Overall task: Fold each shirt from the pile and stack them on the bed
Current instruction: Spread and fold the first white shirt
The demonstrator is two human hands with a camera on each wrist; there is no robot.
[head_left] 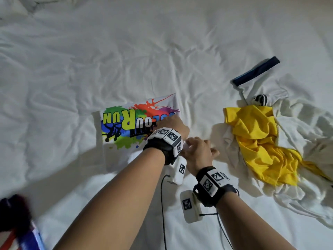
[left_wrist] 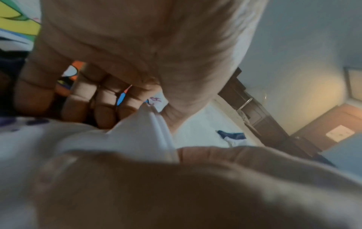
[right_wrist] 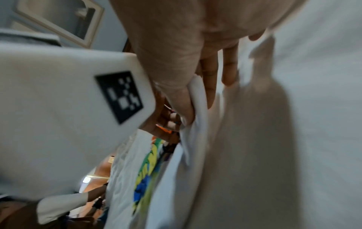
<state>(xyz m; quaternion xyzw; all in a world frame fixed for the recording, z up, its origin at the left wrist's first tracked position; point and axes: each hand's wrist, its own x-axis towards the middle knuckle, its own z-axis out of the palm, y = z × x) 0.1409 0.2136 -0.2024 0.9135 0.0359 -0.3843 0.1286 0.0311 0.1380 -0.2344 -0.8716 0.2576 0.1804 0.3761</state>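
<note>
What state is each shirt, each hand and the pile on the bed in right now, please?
Printed shirt: partly folded, print up, flat on the bed sheet.
Left hand: rests on the printed shirt, fingers bent.
Right hand: pinches a white fold of that shirt's edge.
Yellow shirt: crumpled, unfolded, in the pile.
White shirt with navy trim: crumpled, unfolded, under the yellow one.

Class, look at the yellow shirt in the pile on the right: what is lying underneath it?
Under the yellow shirt lies crumpled white clothing with a navy-trimmed sleeve poking out behind, all on the bed sheet. How many garments are beneath it is hidden.
</note>
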